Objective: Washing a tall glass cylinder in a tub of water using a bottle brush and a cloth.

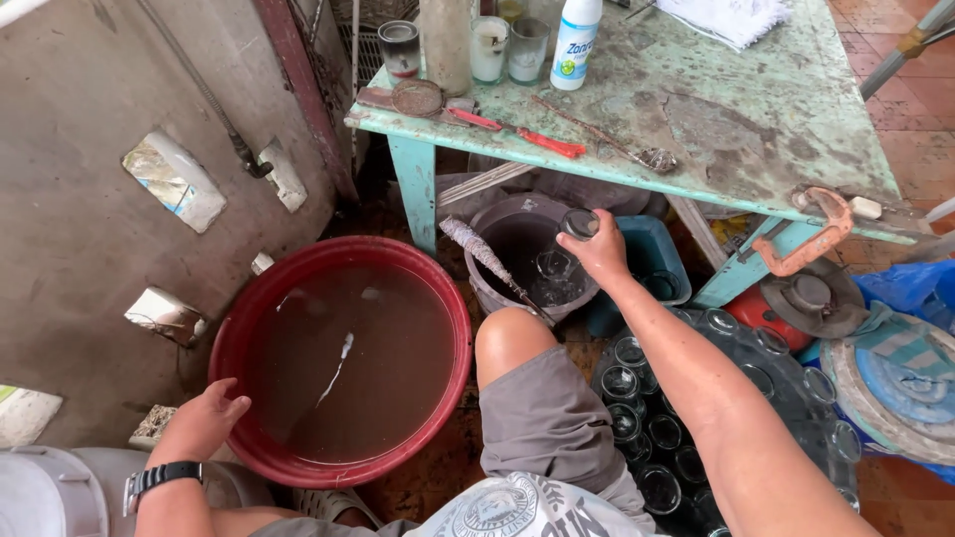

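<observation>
My right hand (600, 254) reaches forward under the green table and grips a small clear glass (579, 224) over a grey bucket (484, 290) that holds more glasses in water. A bottle brush (479, 253) leans in that bucket. My left hand (204, 422), with a black watch on the wrist, rests with its fingers spread on the near-left rim of a red basin (447, 308) full of brownish water. My bare knee is between the basin and the bucket.
A worn green table (756, 109) carries jars, a white bottle, red-handled pliers and a cloth. An orange clamp (816, 234) grips its edge. Several upright glasses (637, 398) stand on a dark tray at my right. A blue tub (652, 254) sits behind the bucket; a concrete wall is on the left.
</observation>
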